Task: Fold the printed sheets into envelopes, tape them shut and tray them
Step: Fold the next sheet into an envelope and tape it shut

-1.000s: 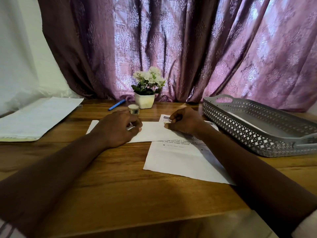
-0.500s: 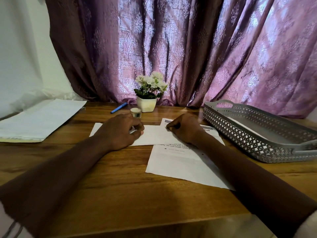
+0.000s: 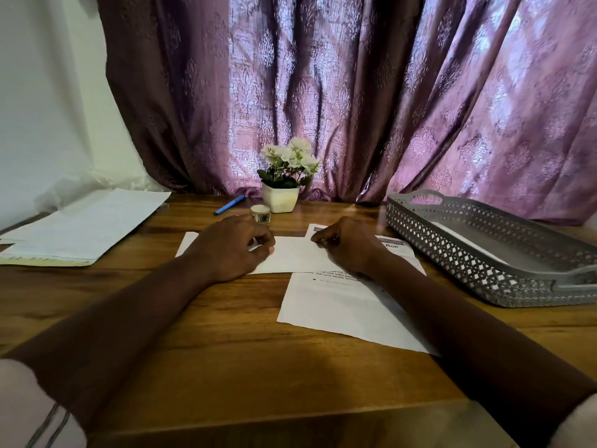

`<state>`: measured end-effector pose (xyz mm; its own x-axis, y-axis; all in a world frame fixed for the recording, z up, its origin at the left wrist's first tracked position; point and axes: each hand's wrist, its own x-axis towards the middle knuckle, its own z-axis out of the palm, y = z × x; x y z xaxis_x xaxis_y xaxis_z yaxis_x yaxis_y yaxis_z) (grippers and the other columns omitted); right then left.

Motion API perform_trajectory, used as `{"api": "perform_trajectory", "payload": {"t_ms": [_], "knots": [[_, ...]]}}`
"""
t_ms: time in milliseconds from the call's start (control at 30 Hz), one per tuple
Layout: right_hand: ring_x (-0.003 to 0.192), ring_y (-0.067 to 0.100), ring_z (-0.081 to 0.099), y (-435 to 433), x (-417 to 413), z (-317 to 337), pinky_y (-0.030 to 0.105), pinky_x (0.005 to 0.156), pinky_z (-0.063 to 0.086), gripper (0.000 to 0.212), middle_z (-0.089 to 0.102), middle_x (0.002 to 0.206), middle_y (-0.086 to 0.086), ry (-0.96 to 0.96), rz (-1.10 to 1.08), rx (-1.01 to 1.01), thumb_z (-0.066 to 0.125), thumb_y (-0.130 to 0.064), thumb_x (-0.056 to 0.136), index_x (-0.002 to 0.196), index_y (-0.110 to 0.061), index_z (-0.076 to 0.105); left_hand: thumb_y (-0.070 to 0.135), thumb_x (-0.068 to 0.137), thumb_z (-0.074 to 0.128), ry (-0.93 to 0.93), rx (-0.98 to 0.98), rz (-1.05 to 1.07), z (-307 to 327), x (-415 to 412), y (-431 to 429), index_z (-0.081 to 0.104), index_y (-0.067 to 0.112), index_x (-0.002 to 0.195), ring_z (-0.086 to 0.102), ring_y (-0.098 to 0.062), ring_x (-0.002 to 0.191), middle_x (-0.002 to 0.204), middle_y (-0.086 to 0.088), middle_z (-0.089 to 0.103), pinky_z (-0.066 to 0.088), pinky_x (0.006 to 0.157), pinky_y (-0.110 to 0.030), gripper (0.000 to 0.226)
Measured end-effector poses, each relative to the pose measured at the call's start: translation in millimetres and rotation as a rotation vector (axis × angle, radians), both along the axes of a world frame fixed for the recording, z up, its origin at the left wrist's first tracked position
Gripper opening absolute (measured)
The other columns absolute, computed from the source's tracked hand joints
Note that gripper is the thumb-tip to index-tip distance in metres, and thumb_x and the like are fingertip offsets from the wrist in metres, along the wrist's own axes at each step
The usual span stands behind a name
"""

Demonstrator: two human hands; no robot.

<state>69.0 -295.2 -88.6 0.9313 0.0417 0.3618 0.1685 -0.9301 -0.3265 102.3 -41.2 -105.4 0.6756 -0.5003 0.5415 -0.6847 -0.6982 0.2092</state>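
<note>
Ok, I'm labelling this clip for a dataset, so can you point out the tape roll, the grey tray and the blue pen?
tape roll point(image 3: 260, 209), head view, on its top face.
grey tray point(image 3: 452, 257), head view, on its perforated near wall.
blue pen point(image 3: 229, 205), head view, middle of the barrel.

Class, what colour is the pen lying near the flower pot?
Blue; the pen shows best in the head view.

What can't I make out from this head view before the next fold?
In the head view:
Whether the left hand and right hand pinch or only press the folded sheet: their curled fingers hide it.
The printed sheet text: too small, partly under the folded sheet and right forearm.
What lies in the tray: its near wall hides most; frame edge cuts its right end.
</note>
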Motion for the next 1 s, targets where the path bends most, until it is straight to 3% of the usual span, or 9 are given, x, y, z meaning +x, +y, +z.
{"api": "perform_trajectory", "payload": {"t_ms": [100,167,267,367,500,633,800,900,1000], "knots": [[0.101,0.017,0.071,-0.5,3.2,-6.0,0.024,0.088,0.053,0.041,0.078,0.107,0.005,-0.012,-0.044,0.089,0.056,-0.003,0.089,0.121,-0.02,0.075,0.046,0.093,0.067,0.0,0.001,0.011,0.2,-0.7,-0.2,0.074,0.035,0.107,0.058,-0.01,0.098,0.105,0.01,0.061,0.054,0.081,-0.037,0.02],[0.097,0.016,0.071,-1.9,5.5,-8.4,0.021,0.083,0.05,0.044,0.077,0.107,0.006,-0.068,-0.076,0.165,0.053,-0.004,0.09,0.128,-0.02,0.069,0.047,0.093,0.066,0.003,0.012,0.022,0.9,-0.3,-0.1,0.074,0.036,0.108,0.057,-0.009,0.097,0.105,0.01,0.062,0.054,0.079,-0.035,0.02],[0.101,0.016,0.07,-5.1,3.4,-3.9,0.012,0.08,0.041,0.031,0.077,0.109,0.002,-0.128,-0.114,0.186,0.06,-0.004,0.089,0.112,-0.017,0.077,0.047,0.093,0.065,-0.005,0.02,0.021,1.5,0.0,-0.3,0.074,0.036,0.108,0.058,-0.009,0.098,0.104,0.01,0.062,0.053,0.079,-0.035,0.02],[0.104,0.014,0.069,-7.1,-4.2,2.0,0.018,0.086,0.04,0.027,0.078,0.11,-0.003,-0.065,-0.1,0.044,0.065,-0.007,0.089,0.107,-0.018,0.082,0.045,0.093,0.067,0.007,0.018,0.02,2.0,-0.8,-0.2,0.074,0.035,0.108,0.059,-0.009,0.097,0.107,0.01,0.063,0.054,0.079,-0.036,0.02],[0.111,0.026,0.066,-0.9,-6.0,0.6,0.024,0.085,0.044,0.031,0.072,0.124,0.006,-0.05,-0.084,-0.218,0.054,-0.02,0.099,0.121,-0.025,0.076,0.042,0.092,0.07,-0.006,0.009,0.022,1.6,-0.8,1.5,0.075,0.034,0.106,0.059,-0.009,0.096,0.108,0.009,0.064,0.056,0.08,-0.038,0.017],[0.125,0.033,0.051,6.9,-9.1,2.5,0.035,0.104,0.038,0.037,0.06,0.131,0.015,0.001,-0.096,-0.368,0.044,-0.024,0.104,0.133,-0.017,0.066,0.041,0.092,0.07,0.002,0.023,0.026,2.6,-3.2,0.9,0.074,0.035,0.106,0.059,-0.009,0.097,0.109,0.01,0.063,0.055,0.079,-0.037,0.016],[0.118,0.037,0.059,3.2,-6.1,-1.2,0.036,0.095,0.047,0.036,0.062,0.126,0.017,-0.045,-0.134,-0.226,0.055,-0.03,0.097,0.129,-0.018,0.065,0.044,0.093,0.068,-0.006,0.04,0.057,4.2,-6.8,-0.4,0.074,0.036,0.107,0.058,-0.01,0.1,0.108,0.01,0.062,0.055,0.08,-0.037,0.018],[0.113,0.029,0.065,5.5,-9.1,1.7,0.032,0.092,0.052,0.042,0.067,0.127,0.009,-0.134,-0.073,-0.087,0.063,-0.023,0.089,0.131,-0.023,0.065,0.046,0.092,0.067,-0.013,0.065,0.055,5.1,-6.5,0.4,0.074,0.035,0.106,0.059,-0.009,0.096,0.105,0.01,0.063,0.056,0.077,-0.037,0.019],[0.101,0.016,0.064,18.8,-12.3,3.8,0.025,0.082,0.046,0.024,0.068,0.115,0.0,-0.15,0.091,-0.039,0.063,-0.028,0.095,0.115,-0.024,0.075,0.048,0.092,0.067,-0.003,0.079,0.043,7.3,-7.7,5.0,0.074,0.036,0.105,0.059,-0.006,0.094,0.104,0.013,0.063,0.056,0.077,-0.036,0.02]]}}
